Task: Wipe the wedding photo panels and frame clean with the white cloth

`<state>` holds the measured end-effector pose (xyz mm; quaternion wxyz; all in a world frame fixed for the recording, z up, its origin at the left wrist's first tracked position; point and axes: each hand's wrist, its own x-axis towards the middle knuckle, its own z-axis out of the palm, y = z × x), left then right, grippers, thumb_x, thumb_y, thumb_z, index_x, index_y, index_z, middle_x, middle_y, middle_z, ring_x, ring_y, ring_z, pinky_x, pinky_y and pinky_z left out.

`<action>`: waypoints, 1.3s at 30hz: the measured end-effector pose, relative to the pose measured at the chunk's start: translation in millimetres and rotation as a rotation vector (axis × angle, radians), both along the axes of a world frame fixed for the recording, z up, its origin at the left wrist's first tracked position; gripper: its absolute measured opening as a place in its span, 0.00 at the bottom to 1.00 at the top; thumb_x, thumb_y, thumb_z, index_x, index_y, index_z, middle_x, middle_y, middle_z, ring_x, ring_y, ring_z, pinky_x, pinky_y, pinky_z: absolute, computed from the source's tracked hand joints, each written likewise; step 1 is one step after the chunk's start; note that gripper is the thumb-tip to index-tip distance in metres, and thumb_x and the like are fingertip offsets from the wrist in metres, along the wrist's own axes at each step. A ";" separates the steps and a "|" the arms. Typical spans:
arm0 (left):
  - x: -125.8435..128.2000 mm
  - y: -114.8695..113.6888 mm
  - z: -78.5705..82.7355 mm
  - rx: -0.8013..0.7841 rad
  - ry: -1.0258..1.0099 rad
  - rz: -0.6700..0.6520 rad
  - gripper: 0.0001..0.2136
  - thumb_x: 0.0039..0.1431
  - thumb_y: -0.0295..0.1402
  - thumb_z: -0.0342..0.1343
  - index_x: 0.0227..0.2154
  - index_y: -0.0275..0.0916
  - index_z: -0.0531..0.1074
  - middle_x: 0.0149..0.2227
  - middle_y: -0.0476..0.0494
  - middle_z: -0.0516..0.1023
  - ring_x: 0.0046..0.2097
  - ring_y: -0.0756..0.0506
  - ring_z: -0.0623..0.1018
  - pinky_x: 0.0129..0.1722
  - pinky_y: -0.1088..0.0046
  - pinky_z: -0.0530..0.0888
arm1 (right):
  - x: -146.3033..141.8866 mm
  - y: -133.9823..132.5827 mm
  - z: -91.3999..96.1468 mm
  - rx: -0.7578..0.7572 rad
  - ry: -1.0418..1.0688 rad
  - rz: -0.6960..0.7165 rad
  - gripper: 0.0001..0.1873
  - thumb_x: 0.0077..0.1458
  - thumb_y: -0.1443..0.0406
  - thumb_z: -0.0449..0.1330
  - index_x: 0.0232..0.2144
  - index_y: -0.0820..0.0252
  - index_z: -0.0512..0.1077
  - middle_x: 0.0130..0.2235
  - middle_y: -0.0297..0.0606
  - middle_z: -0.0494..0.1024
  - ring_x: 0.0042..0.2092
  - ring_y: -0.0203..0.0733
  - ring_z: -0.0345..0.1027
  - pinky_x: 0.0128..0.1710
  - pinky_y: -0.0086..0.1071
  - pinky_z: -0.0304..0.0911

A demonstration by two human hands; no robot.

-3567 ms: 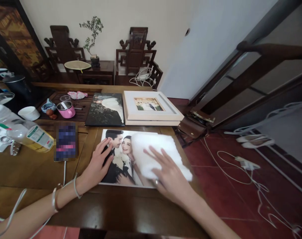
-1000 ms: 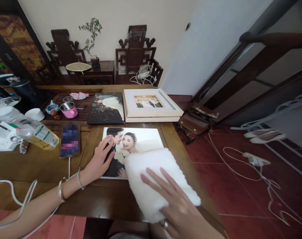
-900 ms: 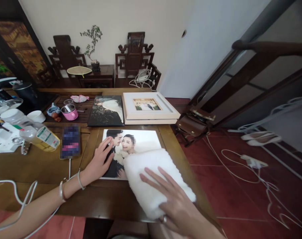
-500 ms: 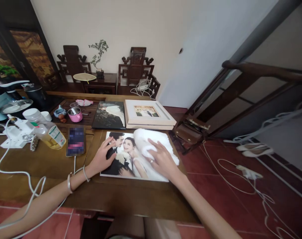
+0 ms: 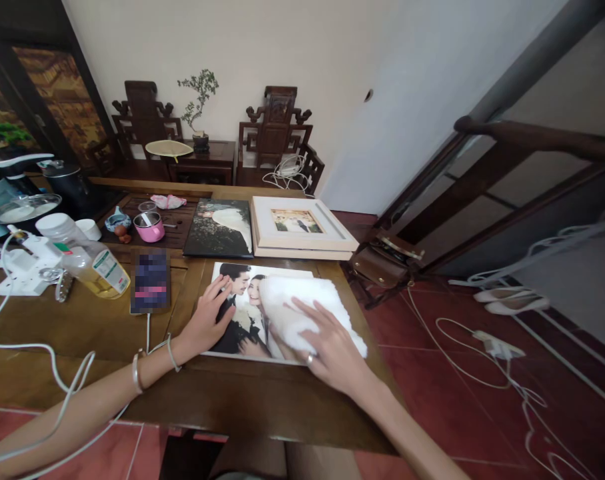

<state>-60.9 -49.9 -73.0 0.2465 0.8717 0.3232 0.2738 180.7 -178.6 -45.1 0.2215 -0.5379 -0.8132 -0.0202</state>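
So the step in hand looks like wiping: a big wedding photo lies flat on the wooden table, near its front edge, and a folded white cloth covers the photo's 3 o'clock half. The right hand lies flat on the cloth near its 5 o'clock corner, fingers spread wide, pressing down rather than gripping. The left hand is open and flat too, fingers fanned out on the photo's 9 o'clock side. It holds nothing and just pins the print. There are bracelets on that wrist.

Around the photo:
- a phone just beside it at 9 o'clock, with a cable running off its near end
- a bottle of yellowish liquid further out toward 10, on its side as far as I can tell
- a dark photo at 12 and a white picture frame at 1, right next to each other
- a pink cup at 11

My read: the 9 o'clock half, where the two figures are, isn't under the cloth. Another pass would call for sliding the cloth toward 9 with light, even pressure. The left hand would need to shift off the print, or it's in the way. The cloth's 3 o'clock corner sticks out past the photo, close to the table's edge, so it could drag off there
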 end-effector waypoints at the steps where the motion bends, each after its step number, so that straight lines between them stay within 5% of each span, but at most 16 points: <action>1: 0.0 -0.2 0.3 0.002 0.001 0.000 0.22 0.65 0.35 0.45 0.61 0.43 0.54 0.64 0.39 0.54 0.66 0.41 0.51 0.61 0.52 0.54 | 5.7 11.5 -1.2 0.012 -0.008 -0.031 0.08 0.47 0.70 0.53 0.27 0.61 0.72 0.56 0.53 0.68 0.61 0.54 0.54 0.57 0.55 0.53; 5: 0.2 -0.6 0.9 0.007 -0.010 -0.001 0.23 0.65 0.35 0.45 0.61 0.44 0.53 0.64 0.39 0.54 0.66 0.41 0.50 0.61 0.52 0.54 | 21.1 43.8 -7.0 0.054 -0.038 -0.137 0.08 0.52 0.69 0.53 0.31 0.62 0.73 0.53 0.54 0.70 0.59 0.55 0.58 0.56 0.54 0.55; 8: 0.3 -1.0 1.1 0.016 -0.026 -0.007 0.23 0.65 0.35 0.45 0.61 0.46 0.53 0.64 0.40 0.54 0.66 0.41 0.50 0.62 0.53 0.54 | 20.0 42.6 -9.4 0.073 -0.042 -0.148 0.08 0.51 0.70 0.54 0.31 0.63 0.73 0.55 0.54 0.69 0.60 0.56 0.55 0.57 0.55 0.53; 18: 2.0 -0.8 9.1 0.028 0.036 0.002 0.22 0.65 0.35 0.45 0.61 0.46 0.54 0.64 0.42 0.54 0.66 0.42 0.51 0.63 0.54 0.53 | 4.0 5.6 -8.9 0.062 0.012 0.238 0.07 0.42 0.69 0.53 0.18 0.57 0.70 0.59 0.43 0.64 0.63 0.53 0.48 0.60 0.55 0.45; 28: 4.1 -0.7 14.2 0.047 0.068 -0.004 0.22 0.65 0.35 0.45 0.61 0.46 0.54 0.64 0.42 0.54 0.66 0.42 0.51 0.63 0.53 0.53 | 23.8 26.2 -6.5 0.038 0.043 -0.106 0.09 0.46 0.71 0.55 0.28 0.60 0.74 0.57 0.50 0.66 0.62 0.53 0.51 0.58 0.55 0.50; 35: 3.0 -0.7 15.3 0.003 0.069 -0.020 0.23 0.65 0.35 0.44 0.62 0.46 0.52 0.65 0.42 0.52 0.66 0.41 0.50 0.63 0.53 0.52 | -19.3 -12.4 -9.4 0.085 0.032 0.321 0.03 0.41 0.67 0.60 0.21 0.57 0.74 0.61 0.41 0.61 0.64 0.56 0.43 0.62 0.53 0.42; 39: 1.9 0.2 14.6 -0.007 0.071 -0.052 0.23 0.66 0.34 0.42 0.63 0.46 0.51 0.65 0.43 0.51 0.66 0.42 0.49 0.63 0.54 0.50 | -12.3 7.4 -4.6 0.025 0.010 0.379 0.02 0.42 0.67 0.61 0.22 0.56 0.75 0.60 0.40 0.63 0.63 0.54 0.48 0.61 0.52 0.46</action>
